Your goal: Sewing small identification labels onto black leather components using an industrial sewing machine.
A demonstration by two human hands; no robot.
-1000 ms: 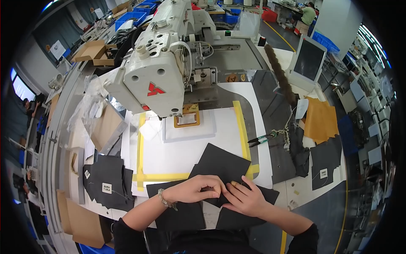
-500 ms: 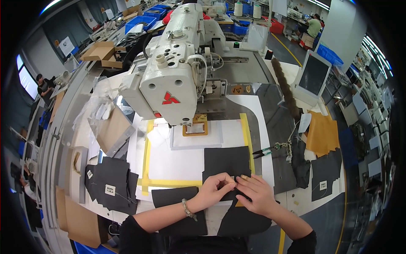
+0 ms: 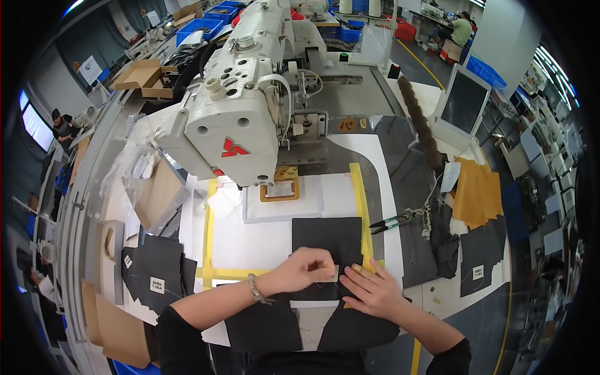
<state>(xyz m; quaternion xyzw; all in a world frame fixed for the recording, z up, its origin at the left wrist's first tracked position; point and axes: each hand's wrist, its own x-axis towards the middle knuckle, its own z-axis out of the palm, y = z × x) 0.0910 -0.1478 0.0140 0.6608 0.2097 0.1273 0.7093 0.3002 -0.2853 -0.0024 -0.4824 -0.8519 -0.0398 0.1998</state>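
Left hand (image 3: pixel 306 270): thumb and forefinger drawn narrow, tips together at the pale label (image 3: pixel 337 273) on the middle dark cloth (image 3: pixel 327 234); cannot tell whether a thread end sits between them. Right hand (image 3: pixel 375 290): flat and fairly wide, fingers a little spread, lying on the cloth just right of the label, gripping nothing visible. For fine work here, best judged: let the right hand press the cloth flat close to the label, keep the left pinch small and low, and draw any loose thread gently so neither label nor cloth puckers. The cloth lies in front of the sewing machine (image 3: pixel 231 119), over the near edge of a white sheet (image 3: pixel 256 244), its right side beside a strip of yellow tape (image 3: pixel 357 194). Looks matt, near-black, straight-edged at the top and fairly flat; lower part mostly behind the hands. Label small, pale, partly covered by the left fingers; a fine light thread loops just below it.
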